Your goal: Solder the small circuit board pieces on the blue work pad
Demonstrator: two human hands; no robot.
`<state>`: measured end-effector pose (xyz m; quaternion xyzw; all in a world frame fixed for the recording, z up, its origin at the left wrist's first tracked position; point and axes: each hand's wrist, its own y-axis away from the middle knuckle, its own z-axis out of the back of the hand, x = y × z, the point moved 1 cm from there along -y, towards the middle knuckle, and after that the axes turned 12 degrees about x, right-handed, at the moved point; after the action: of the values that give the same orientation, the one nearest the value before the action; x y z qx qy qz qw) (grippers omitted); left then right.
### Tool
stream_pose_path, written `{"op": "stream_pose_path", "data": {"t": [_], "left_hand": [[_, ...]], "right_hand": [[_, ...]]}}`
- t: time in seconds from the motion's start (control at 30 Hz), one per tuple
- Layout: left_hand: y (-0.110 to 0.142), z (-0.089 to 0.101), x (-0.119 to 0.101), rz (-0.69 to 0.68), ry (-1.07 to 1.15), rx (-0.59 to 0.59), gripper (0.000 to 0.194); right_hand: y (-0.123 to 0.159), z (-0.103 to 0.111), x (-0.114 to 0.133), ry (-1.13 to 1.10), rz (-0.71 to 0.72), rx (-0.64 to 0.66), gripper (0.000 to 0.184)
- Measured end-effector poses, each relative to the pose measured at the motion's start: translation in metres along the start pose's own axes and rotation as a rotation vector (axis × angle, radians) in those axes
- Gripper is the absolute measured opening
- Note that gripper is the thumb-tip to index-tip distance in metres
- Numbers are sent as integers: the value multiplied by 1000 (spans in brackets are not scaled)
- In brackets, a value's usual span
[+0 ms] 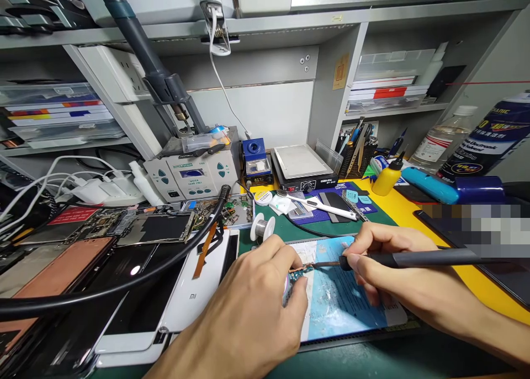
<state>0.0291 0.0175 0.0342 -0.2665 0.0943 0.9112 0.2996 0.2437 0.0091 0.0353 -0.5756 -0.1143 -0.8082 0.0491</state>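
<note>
My right hand (pixel 385 260) grips a soldering iron (pixel 430 257) like a pen, its dark handle pointing right. The iron's tip meets a small blue circuit board (pixel 296 275) and a thin copper-coloured strip, probably desoldering braid (pixel 295 270). Closed around the left end of these, my left hand (pixel 259 293) has thumb and index finger beside the board. A round, pale purple edge shows between those fingers, the rest of it hidden by the hand. Beneath lies a blue and white sheet (pixel 335 304) with a shiny, marked surface.
A solder wire spool (pixel 262 227) stands behind my left hand. Phones and a white phone back (pixel 194 296) lie at left, crossed by a black hose (pixel 182 260). Behind are a soldering station (pixel 194 175) and a heating plate (pixel 304 166); a yellow bottle (pixel 386 177) stands right.
</note>
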Motion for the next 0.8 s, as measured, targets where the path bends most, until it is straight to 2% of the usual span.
{"op": "stream_pose_path", "data": {"t": [0.3, 0.53, 0.8], "left_hand": [[3, -1, 2, 3, -3, 12, 8], [0, 1, 2, -3, -3, 8, 9], [2, 1, 0, -6, -7, 14, 10]], "right_hand": [[-2, 5, -9, 6, 22, 39, 13], [-2, 2, -5, -7, 2, 37, 15], [1, -1, 2, -43, 3, -25, 20]]}}
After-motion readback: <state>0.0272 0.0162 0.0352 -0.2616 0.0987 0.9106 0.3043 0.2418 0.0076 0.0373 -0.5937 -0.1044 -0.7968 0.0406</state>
